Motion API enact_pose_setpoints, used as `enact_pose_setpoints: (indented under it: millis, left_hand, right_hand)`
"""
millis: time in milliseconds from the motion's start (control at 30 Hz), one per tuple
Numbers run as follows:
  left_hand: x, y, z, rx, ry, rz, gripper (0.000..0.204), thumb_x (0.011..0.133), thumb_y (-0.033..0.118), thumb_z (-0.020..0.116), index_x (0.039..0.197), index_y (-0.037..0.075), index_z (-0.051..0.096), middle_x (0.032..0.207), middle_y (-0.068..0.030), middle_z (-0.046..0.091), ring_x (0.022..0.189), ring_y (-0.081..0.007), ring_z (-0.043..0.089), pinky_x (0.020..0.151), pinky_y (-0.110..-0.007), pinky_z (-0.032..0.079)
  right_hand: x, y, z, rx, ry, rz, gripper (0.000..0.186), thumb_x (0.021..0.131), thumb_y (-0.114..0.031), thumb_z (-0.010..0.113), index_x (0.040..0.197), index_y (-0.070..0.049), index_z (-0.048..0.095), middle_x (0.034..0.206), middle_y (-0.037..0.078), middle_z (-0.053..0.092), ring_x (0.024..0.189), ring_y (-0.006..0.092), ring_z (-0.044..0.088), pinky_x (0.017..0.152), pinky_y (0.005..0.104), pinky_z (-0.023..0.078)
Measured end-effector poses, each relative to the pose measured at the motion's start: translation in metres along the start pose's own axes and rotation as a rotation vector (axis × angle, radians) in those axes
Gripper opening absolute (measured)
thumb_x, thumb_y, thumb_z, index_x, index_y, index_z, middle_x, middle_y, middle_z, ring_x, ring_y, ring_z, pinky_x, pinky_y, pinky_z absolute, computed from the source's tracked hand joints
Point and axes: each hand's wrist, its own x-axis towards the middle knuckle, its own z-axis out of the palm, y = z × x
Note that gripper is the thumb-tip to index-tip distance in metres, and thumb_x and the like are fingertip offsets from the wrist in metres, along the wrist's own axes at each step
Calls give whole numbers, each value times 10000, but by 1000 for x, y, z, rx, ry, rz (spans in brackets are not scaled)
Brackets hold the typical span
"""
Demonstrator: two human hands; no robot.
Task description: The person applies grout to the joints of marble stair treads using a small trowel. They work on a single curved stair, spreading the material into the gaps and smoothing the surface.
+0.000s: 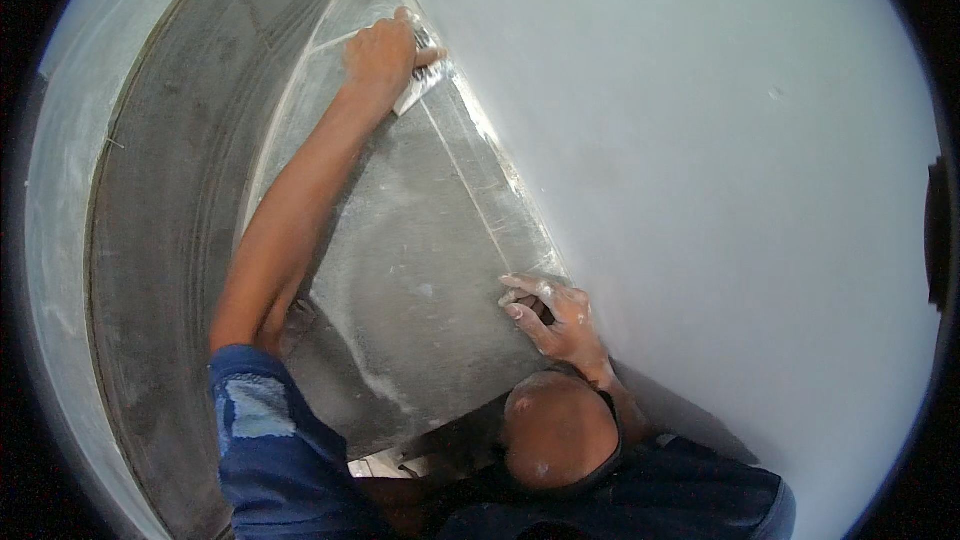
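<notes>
My left hand (pixel 378 62), at the end of an outstretched arm, grips a flat scraper (pixel 418 88) with a shiny blade smeared white. The blade lies near the narrow far end of a grey wedge-shaped slab (pixel 410 240), beside the pale wall. My right hand (pixel 560 318), dusted white, is lower down at the slab's right edge. Its fingers are curled, with thumb and forefinger apart, and I see nothing held between them. A streaky white filler line (pixel 500 165) runs along the joint between slab and wall.
A smooth pale grey wall (pixel 720 160) takes up the right side. To the left curve a darker grey band (pixel 170 200) and a lighter outer band (pixel 70 190). A rounded bare knee (pixel 560 430) juts up below my right hand. Thin pale lines mark the slab.
</notes>
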Motion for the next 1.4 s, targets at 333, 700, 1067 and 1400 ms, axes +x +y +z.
enact_pose_setpoints:
  millis: [333,700,1067,1400]
  left_hand:
    - [-11,3,-2,13,3,22,751,752,575,651,1166,-39,528,830,-192,667,777,-317,676,640,-415,533]
    - [-12,5,4,24,-7,43,790,718,606,663,1163,-37,551,709,-129,652,653,-236,666,506,-339,516]
    - [0,6,2,50,-16,-101,846,721,587,664,1266,-35,487,761,-135,667,719,-260,677,577,-370,532]
    - [-11,14,-7,57,-36,-32,791,744,528,678,1257,-46,494,686,-125,656,646,-254,671,531,-355,523]
  right_hand:
    - [0,-1,-2,28,-5,9,325,880,-254,625,1164,-96,618,946,145,674,767,245,651,707,342,507]
    - [-1,7,1,-50,40,-79,327,862,-155,654,1173,-66,614,843,88,683,679,130,621,628,267,500]
    - [-1,2,-1,-20,3,2,318,864,-178,656,1159,-64,622,844,88,681,686,122,625,628,259,499]
    - [-2,1,0,23,14,35,357,860,-275,649,1179,-118,614,903,146,675,730,247,633,730,361,494]
